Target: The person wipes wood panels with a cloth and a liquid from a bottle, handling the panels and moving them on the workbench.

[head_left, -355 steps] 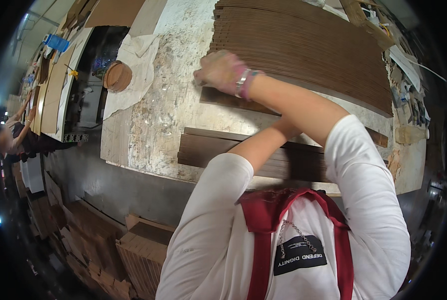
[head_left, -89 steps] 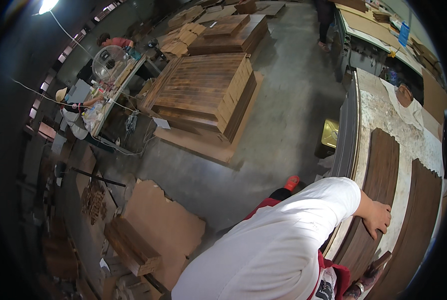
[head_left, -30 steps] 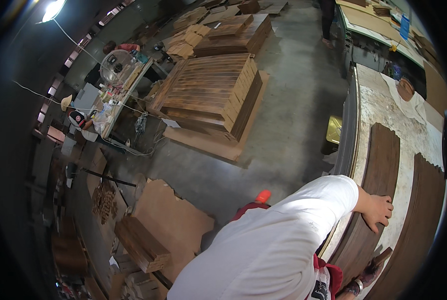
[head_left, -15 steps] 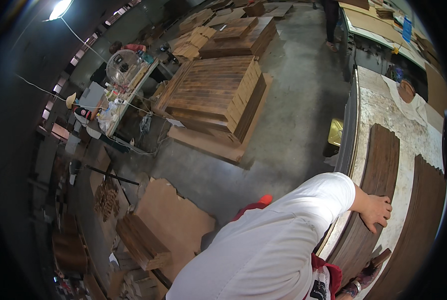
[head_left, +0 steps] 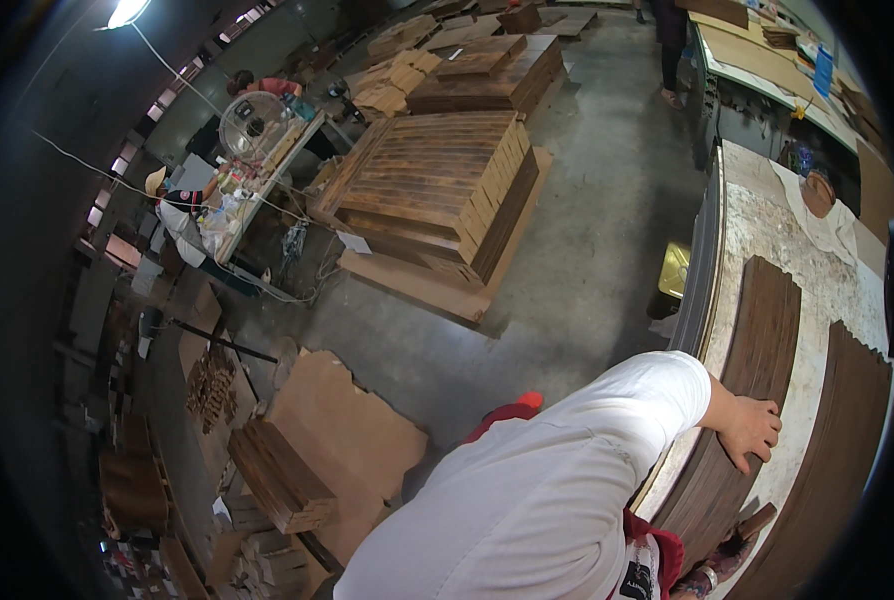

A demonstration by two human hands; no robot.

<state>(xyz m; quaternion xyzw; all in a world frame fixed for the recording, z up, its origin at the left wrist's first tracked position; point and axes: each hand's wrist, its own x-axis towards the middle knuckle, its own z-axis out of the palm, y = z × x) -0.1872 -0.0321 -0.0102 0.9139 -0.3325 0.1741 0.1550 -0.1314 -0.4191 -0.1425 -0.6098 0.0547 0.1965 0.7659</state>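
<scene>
A long stack of dark brown wooden planks (head_left: 765,330) lies along the white, stained bench top (head_left: 742,215) at the right. My left hand (head_left: 750,432) rests on the stack, fingers bent over its right edge and gripping it. Close to the lower edge of the picture is my right hand (head_left: 729,562), with a band round the wrist. It is closed on a short brown wooden piece (head_left: 758,521) that sticks out beside the stack. The rest of that piece is hidden by the hand. A second row of dark planks (head_left: 837,430) lies further right.
A white cloth (head_left: 812,215) with a round brown object on it lies at the bench's far end. A yellow tin (head_left: 673,268) stands beside the bench. Large plank stacks (head_left: 432,185) and cardboard (head_left: 342,415) cover parts of the floor. People work at a table (head_left: 267,190) with a fan (head_left: 255,125).
The view has shifted slightly. Both hands stay in nearly the same places. At the far left table, a person has leaned further into sight with an arm over the tabletop.
</scene>
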